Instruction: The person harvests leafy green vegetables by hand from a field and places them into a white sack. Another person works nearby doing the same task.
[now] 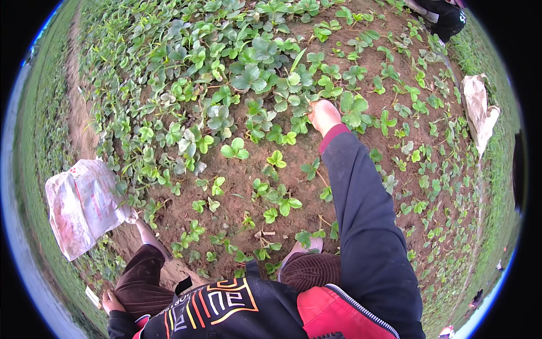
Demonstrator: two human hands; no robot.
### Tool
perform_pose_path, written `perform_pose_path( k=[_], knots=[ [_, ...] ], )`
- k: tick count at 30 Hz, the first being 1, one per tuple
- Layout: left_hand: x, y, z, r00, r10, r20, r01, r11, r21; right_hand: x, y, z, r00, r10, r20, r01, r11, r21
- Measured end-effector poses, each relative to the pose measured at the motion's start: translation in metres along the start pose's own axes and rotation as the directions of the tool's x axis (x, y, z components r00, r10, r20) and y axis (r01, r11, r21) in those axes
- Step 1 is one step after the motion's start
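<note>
My right hand (324,115) reaches down among strawberry plants (271,112) on the bare soil in front of me. Its fingertips are at a leaf or stem (308,101), and foliage hides them, so whether they grip it cannot be seen. Down at the lower left, my left hand (112,301) is beside my bent knee in brown corduroy trousers (139,279). A pale, straight-edged strip (92,297) shows right against its fingers; the picture does not settle whether it is held. Small young strawberry plants (277,197) grow between my feet and my right hand.
A white woven sack (87,205) with printing lies by my left foot. Another pale sack (477,110) lies at the bed's right edge, along a grass strip (499,169). Part of another person (446,19) shows at the upper right. Dense foliage (182,55) covers the upper left.
</note>
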State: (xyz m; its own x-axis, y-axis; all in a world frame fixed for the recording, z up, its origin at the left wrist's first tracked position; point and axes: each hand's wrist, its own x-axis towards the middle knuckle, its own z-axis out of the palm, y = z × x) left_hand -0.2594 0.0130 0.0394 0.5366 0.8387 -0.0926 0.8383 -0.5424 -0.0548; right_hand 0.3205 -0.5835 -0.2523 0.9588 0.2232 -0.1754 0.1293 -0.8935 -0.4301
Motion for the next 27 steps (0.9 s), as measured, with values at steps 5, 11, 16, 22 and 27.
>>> perform_pose_path(
  k=[5, 11, 16, 22, 27],
  knots=[
    [-0.015, 0.036, -0.006, 0.998, -0.038, -0.044, 0.036, 0.999, -0.040, -0.005, -0.001, -0.002, 0.999, -0.042, -0.019, 0.041, 0.997, -0.066],
    [-0.031, 0.080, -0.017, 0.974, -0.171, -0.147, 0.193, 0.970, 0.150, -0.014, -0.007, -0.007, 0.999, 0.045, 0.008, -0.044, 0.991, -0.127],
    [-0.039, 0.097, -0.025, 0.963, -0.170, -0.208, 0.189, 0.979, 0.078, -0.028, -0.011, 0.002, 0.996, 0.074, 0.059, -0.062, 0.982, -0.178],
    [-0.040, 0.099, -0.026, 0.960, -0.187, -0.210, 0.212, 0.972, 0.102, -0.031, -0.025, 0.012, 0.979, 0.143, 0.144, -0.115, 0.976, -0.185],
    [-0.031, 0.076, -0.017, 0.979, -0.181, -0.095, 0.184, 0.983, 0.017, -0.043, 0.000, 0.018, 0.988, 0.089, -0.123, -0.085, 0.996, 0.033]
  ],
)
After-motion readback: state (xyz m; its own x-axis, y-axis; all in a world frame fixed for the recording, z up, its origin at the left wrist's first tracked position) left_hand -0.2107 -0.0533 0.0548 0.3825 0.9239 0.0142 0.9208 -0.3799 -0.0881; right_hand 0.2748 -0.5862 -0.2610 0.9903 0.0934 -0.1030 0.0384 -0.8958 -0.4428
